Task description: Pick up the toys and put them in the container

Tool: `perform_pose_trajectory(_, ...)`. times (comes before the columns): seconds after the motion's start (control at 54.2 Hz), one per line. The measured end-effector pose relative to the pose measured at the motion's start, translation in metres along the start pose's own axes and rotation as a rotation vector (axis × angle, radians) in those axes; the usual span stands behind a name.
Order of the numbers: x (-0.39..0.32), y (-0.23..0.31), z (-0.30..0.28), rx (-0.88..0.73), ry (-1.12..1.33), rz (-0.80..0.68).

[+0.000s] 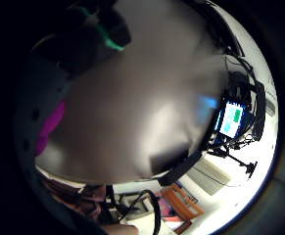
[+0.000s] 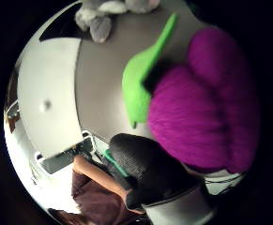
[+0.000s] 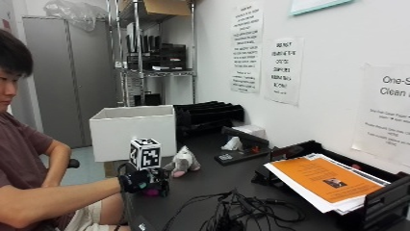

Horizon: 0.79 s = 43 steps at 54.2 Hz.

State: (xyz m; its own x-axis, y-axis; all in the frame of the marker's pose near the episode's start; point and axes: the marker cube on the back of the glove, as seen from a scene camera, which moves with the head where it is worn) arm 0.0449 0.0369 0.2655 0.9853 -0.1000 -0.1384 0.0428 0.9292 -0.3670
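Cables lie nearest, on dark table. 2 toys seen: 1 purple plush w/ green part right under gloved right hand, close to palm; 1 grey plush just beyond, apart from hand. Can't tell if fingers curl on purple toy or stay straight. 1 white box at table's far end, behind grey plush; inside not visible. 1 tray w/ orange paper by wall.
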Motion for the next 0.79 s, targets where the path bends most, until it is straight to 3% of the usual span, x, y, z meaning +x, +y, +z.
perform_pose_trajectory(0.166,-0.019,-0.011,-0.009,0.094,0.069,-0.095)
perform_pose_trajectory(0.314,-0.032,-0.028,-0.027,-0.086,0.042,-0.124)
perform_pose_trajectory(0.406,-0.052,-0.041,-0.073,-0.137,-0.030,-0.142)
perform_pose_trajectory(0.794,-0.197,-0.068,-0.326,0.312,-0.053,-0.347)
